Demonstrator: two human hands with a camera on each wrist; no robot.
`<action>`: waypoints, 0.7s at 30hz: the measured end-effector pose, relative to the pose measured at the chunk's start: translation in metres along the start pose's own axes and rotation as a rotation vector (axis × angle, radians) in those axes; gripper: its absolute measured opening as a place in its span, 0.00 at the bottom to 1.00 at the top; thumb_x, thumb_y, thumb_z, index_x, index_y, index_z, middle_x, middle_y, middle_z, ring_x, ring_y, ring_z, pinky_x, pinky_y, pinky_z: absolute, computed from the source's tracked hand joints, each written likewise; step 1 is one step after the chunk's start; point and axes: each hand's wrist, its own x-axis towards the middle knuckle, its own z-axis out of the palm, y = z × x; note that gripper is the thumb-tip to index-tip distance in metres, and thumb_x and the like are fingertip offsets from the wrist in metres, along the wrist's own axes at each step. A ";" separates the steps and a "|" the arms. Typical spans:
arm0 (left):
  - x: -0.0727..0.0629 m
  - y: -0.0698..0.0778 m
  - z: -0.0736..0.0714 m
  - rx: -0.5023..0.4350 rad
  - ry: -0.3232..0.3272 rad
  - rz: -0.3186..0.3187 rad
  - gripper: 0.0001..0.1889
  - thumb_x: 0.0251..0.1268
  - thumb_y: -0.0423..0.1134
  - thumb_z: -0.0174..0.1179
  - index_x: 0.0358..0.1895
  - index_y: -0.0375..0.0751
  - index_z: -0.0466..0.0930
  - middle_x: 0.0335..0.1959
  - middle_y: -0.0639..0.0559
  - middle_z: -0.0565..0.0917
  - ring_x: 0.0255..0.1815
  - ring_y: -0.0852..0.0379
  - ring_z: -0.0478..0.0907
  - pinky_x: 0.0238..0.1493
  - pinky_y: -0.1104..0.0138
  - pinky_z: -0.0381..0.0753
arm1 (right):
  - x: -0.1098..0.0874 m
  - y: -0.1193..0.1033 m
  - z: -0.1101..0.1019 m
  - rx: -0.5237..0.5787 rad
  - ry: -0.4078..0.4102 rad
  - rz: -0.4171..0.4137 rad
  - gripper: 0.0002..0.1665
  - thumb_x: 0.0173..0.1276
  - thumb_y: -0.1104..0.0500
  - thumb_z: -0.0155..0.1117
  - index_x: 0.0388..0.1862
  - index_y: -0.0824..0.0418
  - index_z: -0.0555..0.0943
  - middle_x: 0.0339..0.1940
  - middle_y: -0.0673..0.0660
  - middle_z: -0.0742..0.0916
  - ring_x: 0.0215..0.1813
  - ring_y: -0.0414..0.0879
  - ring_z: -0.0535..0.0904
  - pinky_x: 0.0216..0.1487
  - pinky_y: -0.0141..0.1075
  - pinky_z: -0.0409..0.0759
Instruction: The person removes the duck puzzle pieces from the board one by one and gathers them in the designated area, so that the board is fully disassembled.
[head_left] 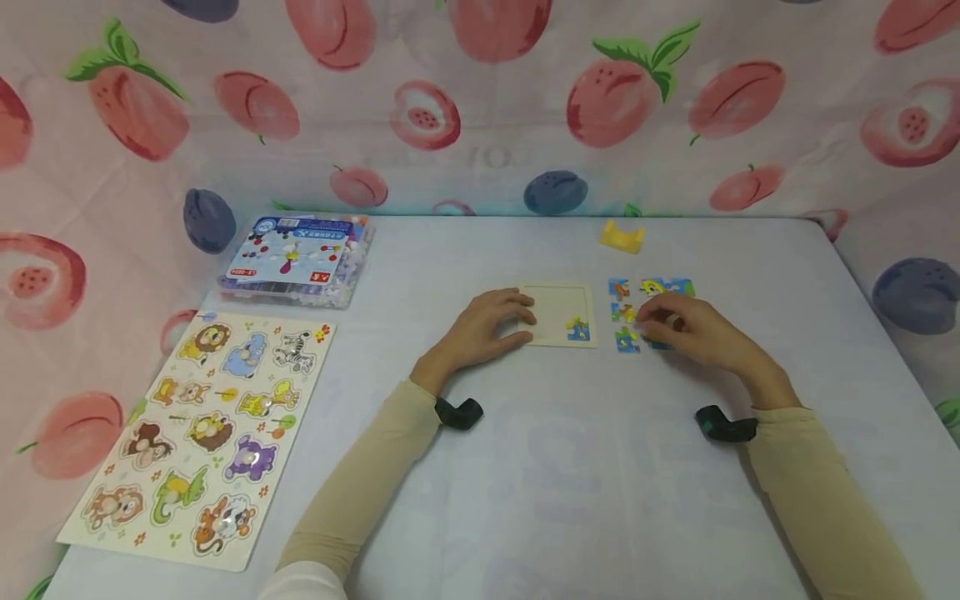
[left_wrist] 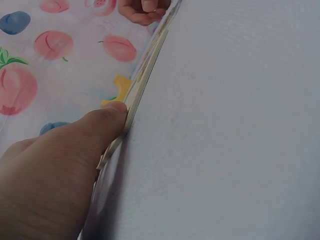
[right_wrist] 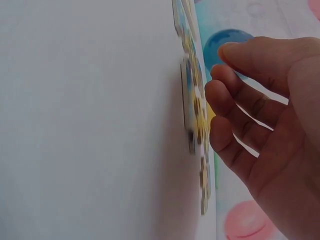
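A square wooden puzzle tray point(head_left: 551, 310) lies on the table, with one colourful jigsaw piece point(head_left: 578, 328) in its lower right corner. My left hand point(head_left: 487, 327) rests at the tray's left edge, fingers bent and thumb on the board. The thumb also shows on the tray's edge point(left_wrist: 134, 112) in the left wrist view. Close over the loose jigsaw pieces point(head_left: 624, 340) right of the tray is my right hand point(head_left: 693, 332), partly covering them. Its fingers curl loosely, with nothing visible between thumb and fingertips in the right wrist view.
At the table's far side stands a small yellow plastic piece point(head_left: 622, 237). A clear box of parts point(head_left: 296, 260) with a printed label sits at the back left. In front of it lies an animal peg board point(head_left: 198, 433). A fruit-patterned cloth hangs behind the table.
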 end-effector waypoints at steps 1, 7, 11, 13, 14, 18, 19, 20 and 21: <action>0.000 0.000 0.000 0.001 0.001 -0.001 0.12 0.63 0.46 0.62 0.47 0.49 0.81 0.62 0.51 0.75 0.71 0.51 0.63 0.73 0.57 0.56 | 0.002 -0.001 0.001 0.006 0.001 -0.022 0.08 0.68 0.60 0.60 0.45 0.59 0.79 0.40 0.52 0.83 0.40 0.35 0.72 0.39 0.25 0.72; -0.001 0.000 0.000 0.004 0.003 -0.001 0.12 0.63 0.46 0.62 0.47 0.49 0.81 0.62 0.51 0.76 0.71 0.51 0.63 0.73 0.56 0.57 | 0.014 -0.008 0.008 0.040 -0.021 -0.062 0.08 0.67 0.60 0.61 0.45 0.59 0.78 0.40 0.52 0.83 0.39 0.37 0.74 0.37 0.27 0.74; -0.001 0.000 0.001 0.005 -0.001 0.001 0.12 0.63 0.47 0.61 0.47 0.49 0.81 0.62 0.51 0.75 0.71 0.51 0.63 0.73 0.56 0.57 | 0.021 -0.012 0.013 0.049 -0.038 -0.055 0.08 0.68 0.60 0.60 0.45 0.58 0.78 0.39 0.51 0.82 0.40 0.39 0.74 0.39 0.28 0.74; 0.000 -0.001 0.000 0.006 -0.003 0.003 0.12 0.63 0.47 0.61 0.47 0.49 0.81 0.62 0.51 0.75 0.71 0.52 0.62 0.73 0.56 0.57 | 0.025 -0.015 0.016 0.049 -0.047 -0.053 0.08 0.68 0.61 0.60 0.45 0.59 0.78 0.40 0.51 0.81 0.41 0.40 0.73 0.40 0.28 0.74; 0.000 -0.001 0.000 0.008 -0.004 0.003 0.12 0.63 0.47 0.61 0.47 0.49 0.81 0.62 0.51 0.75 0.71 0.52 0.62 0.73 0.56 0.57 | 0.026 -0.016 0.017 0.052 -0.054 -0.052 0.08 0.68 0.60 0.59 0.46 0.59 0.78 0.40 0.52 0.81 0.42 0.41 0.73 0.40 0.29 0.74; 0.000 -0.001 0.000 0.016 -0.007 0.009 0.12 0.64 0.47 0.61 0.47 0.49 0.81 0.62 0.51 0.75 0.71 0.51 0.63 0.72 0.56 0.57 | 0.033 -0.023 0.021 0.053 -0.085 -0.058 0.09 0.70 0.59 0.58 0.47 0.58 0.77 0.42 0.52 0.81 0.41 0.43 0.72 0.39 0.29 0.73; 0.000 -0.001 0.000 0.018 -0.008 0.009 0.12 0.64 0.47 0.60 0.47 0.49 0.81 0.62 0.51 0.75 0.71 0.51 0.63 0.72 0.56 0.57 | 0.034 -0.025 0.021 0.057 -0.089 -0.060 0.10 0.70 0.59 0.58 0.48 0.58 0.77 0.42 0.52 0.81 0.41 0.43 0.72 0.39 0.29 0.73; 0.000 -0.002 0.000 0.018 -0.007 0.010 0.12 0.64 0.47 0.60 0.47 0.49 0.81 0.62 0.51 0.75 0.71 0.51 0.63 0.72 0.56 0.58 | 0.036 -0.026 0.022 0.062 -0.090 -0.067 0.10 0.69 0.59 0.59 0.48 0.58 0.77 0.42 0.52 0.81 0.41 0.43 0.72 0.39 0.29 0.73; 0.000 -0.002 0.000 0.018 -0.006 0.011 0.12 0.64 0.47 0.60 0.47 0.49 0.81 0.62 0.51 0.75 0.71 0.50 0.63 0.72 0.56 0.58 | 0.038 -0.028 0.023 0.064 -0.089 -0.077 0.10 0.69 0.59 0.59 0.48 0.58 0.77 0.43 0.52 0.81 0.41 0.43 0.72 0.39 0.29 0.73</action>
